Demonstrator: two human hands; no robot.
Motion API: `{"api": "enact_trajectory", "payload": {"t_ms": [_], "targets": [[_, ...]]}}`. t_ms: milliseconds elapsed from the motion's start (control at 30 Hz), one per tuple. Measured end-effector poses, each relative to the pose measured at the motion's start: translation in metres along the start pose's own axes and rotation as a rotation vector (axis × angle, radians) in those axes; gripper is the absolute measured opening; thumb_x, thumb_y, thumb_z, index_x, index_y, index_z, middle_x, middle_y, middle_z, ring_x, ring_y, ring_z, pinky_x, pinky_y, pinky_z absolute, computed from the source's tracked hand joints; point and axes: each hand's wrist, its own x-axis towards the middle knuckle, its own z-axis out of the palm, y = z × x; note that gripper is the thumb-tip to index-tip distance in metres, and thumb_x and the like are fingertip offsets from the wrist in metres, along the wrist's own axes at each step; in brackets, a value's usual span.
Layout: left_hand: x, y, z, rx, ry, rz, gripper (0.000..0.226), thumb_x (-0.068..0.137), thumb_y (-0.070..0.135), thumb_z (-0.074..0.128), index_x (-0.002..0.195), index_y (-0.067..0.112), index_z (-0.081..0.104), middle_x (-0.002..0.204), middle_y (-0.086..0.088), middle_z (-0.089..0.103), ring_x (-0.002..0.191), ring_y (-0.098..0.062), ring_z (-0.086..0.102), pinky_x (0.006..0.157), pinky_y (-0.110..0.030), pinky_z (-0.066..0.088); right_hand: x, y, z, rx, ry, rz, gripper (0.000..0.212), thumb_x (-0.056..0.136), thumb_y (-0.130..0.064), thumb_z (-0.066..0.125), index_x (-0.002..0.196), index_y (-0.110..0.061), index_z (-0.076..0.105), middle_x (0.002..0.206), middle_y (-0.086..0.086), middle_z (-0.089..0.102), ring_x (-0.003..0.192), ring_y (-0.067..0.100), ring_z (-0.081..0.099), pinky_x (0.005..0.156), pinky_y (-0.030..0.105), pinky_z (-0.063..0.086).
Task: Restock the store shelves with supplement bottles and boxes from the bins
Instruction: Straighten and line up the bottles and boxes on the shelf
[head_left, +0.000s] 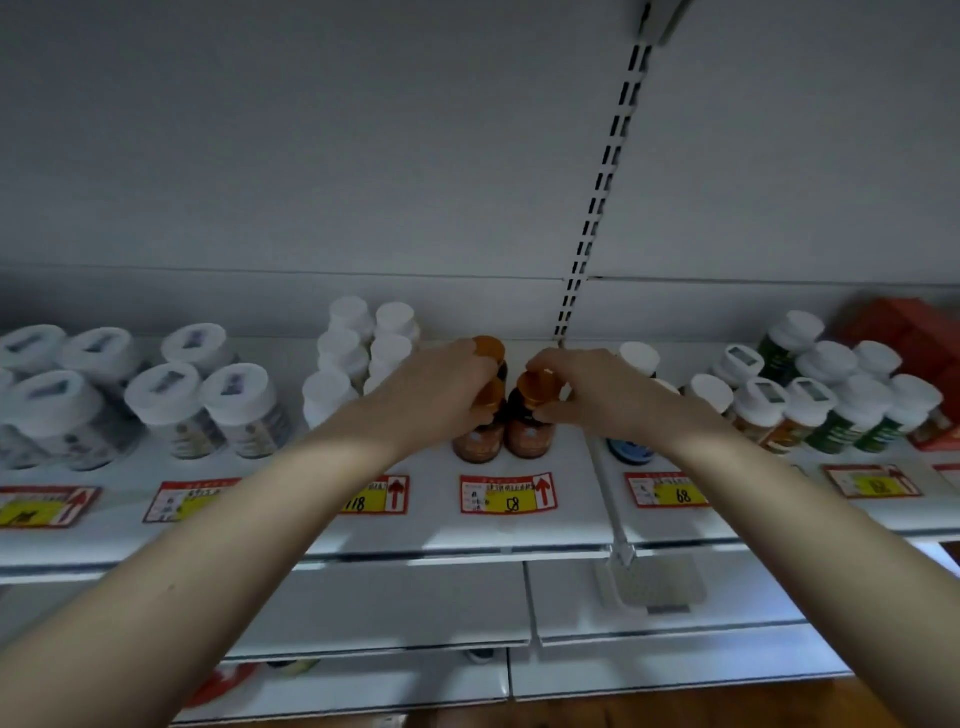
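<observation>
Two brown supplement bottles with orange caps stand side by side on the white shelf (467, 525), above the price tag marked 58 (508, 493). My left hand (441, 389) grips the left bottle (478, 441) round its cap. My right hand (592, 389) holds the right bottle (530, 436) at its orange cap. A third orange-capped bottle (491, 348) stands behind them, partly hidden by my left fingers.
Rows of white-capped bottles (358, 353) stand left of my hands, with larger white-lidded jars (208, 405) further left. To the right are a blue-labelled bottle (631, 449), green-labelled bottles (841, 415) and a red box (914, 332). A slotted upright (602, 187) rises behind. Lower shelves lie below.
</observation>
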Motion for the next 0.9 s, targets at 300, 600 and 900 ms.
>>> {"api": "enact_trajectory", "payload": {"t_ms": [300, 600, 900], "targets": [[-0.002, -0.009, 0.010, -0.132, 0.065, 0.018, 0.017, 0.087, 0.014, 0.058, 0.089, 0.000, 0.067, 0.092, -0.004, 0.047, 0.084, -0.022, 0.051, 0.076, -0.034, 0.041, 0.003, 0.006, 0.004, 0.021, 0.016, -0.001, 0.040, 0.087, -0.023, 0.061, 0.124, -0.016, 0.048, 0.116, 0.004, 0.059, 0.084, 0.007, 0.045, 0.066, 0.018, 0.030], [-0.007, -0.005, 0.011, -0.153, 0.079, -0.041, 0.020, 0.088, 0.017, 0.058, 0.101, 0.004, 0.066, 0.104, -0.009, 0.050, 0.092, -0.024, 0.052, 0.080, -0.031, 0.041, 0.001, 0.005, 0.000, 0.006, -0.018, -0.021, 0.039, 0.088, -0.021, 0.059, 0.124, -0.012, 0.047, 0.117, 0.007, 0.058, 0.084, 0.010, 0.045, 0.067, 0.022, 0.032], [0.012, -0.015, -0.023, -0.133, 0.177, -0.115, 0.027, 0.091, 0.021, 0.054, 0.112, 0.006, 0.062, 0.100, -0.016, 0.057, 0.091, -0.026, 0.056, 0.080, -0.032, 0.042, -0.003, 0.010, 0.005, 0.068, 0.008, 0.013, 0.057, 0.086, -0.027, 0.063, 0.134, -0.015, 0.036, 0.124, 0.010, 0.054, 0.109, 0.022, 0.053, 0.077, 0.025, 0.039]]}}
